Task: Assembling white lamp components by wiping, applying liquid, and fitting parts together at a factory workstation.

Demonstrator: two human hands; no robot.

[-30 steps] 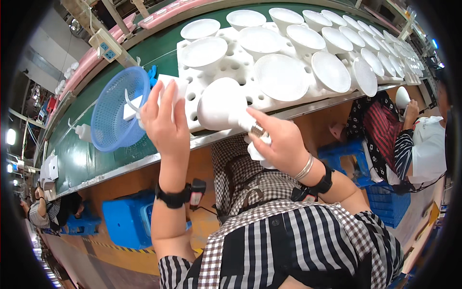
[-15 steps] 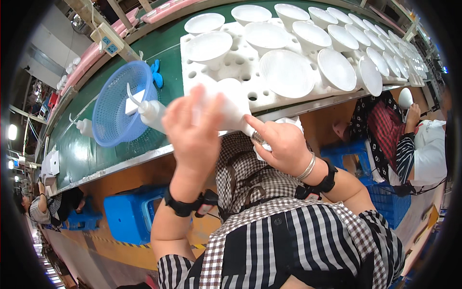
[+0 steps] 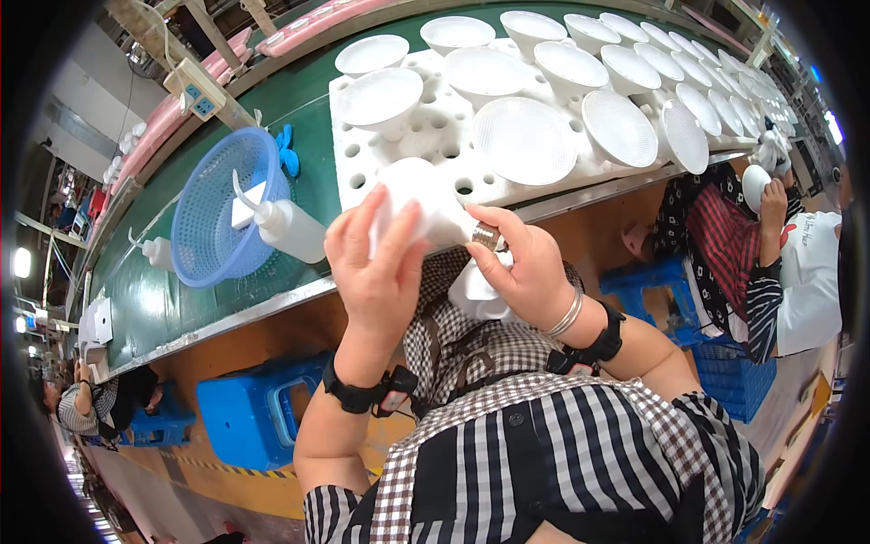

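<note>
A white cone-shaped light bulb (image 3: 441,210) is held sideways between my two hands, just off the front edge of the workbench. My right hand (image 3: 530,276) pinches its metal screw base between thumb and forefinger. Below those fingers hangs a white cloth (image 3: 480,292), gathered in the same palm. Curled round the wide end of the bulb is my left hand (image 3: 373,267), its fingertips slightly blurred. Behind the bulb lies a white foam tray (image 3: 349,150) with round holes, where several similar bulbs stand, wide faces up.
Left of my hands stand a white squeeze bottle (image 3: 292,231) and a blue plastic basket (image 3: 186,240) on the green bench (image 3: 136,295). A second bottle (image 3: 156,252) sits beyond it. Blue stools (image 3: 240,412) are below. At right, a co-worker's hand (image 3: 773,204) holds another bulb.
The left hand has moved slightly right and down on the bulb and is less blurred. More of the cloth below my right hand shows now. The right hand keeps its pinch on the base.
</note>
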